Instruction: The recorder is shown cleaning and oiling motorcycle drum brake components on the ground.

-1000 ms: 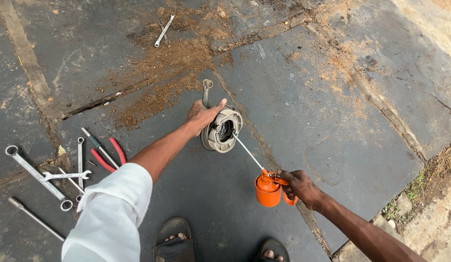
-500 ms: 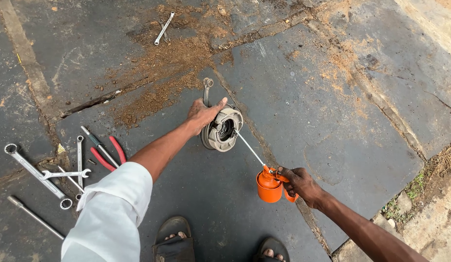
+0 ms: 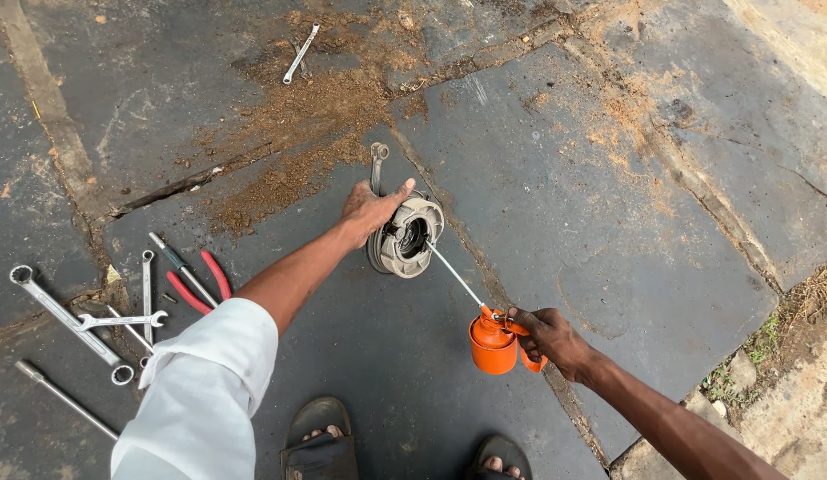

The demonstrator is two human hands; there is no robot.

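A round grey metal drum part (image 3: 406,237) stands on edge on the dark stone floor. My left hand (image 3: 369,211) grips its upper left rim and holds it upright. My right hand (image 3: 549,340) holds an orange oil can (image 3: 495,342) by its handle and lever. The can's long thin spout (image 3: 453,275) points up and left, with its tip at the drum's open centre. A white sleeve covers my left upper arm.
A spanner (image 3: 376,165) lies just behind the drum. Several spanners (image 3: 68,314), red-handled pliers (image 3: 200,283) and a rod (image 3: 65,398) lie at the left. Another spanner (image 3: 301,53) lies far back in rust-brown dirt. My sandalled feet (image 3: 320,442) are at the bottom edge. Grass borders the right.
The oil can and my right hand stay almost where they were, with the spout still at the drum. My left hand keeps its grip on the rim.
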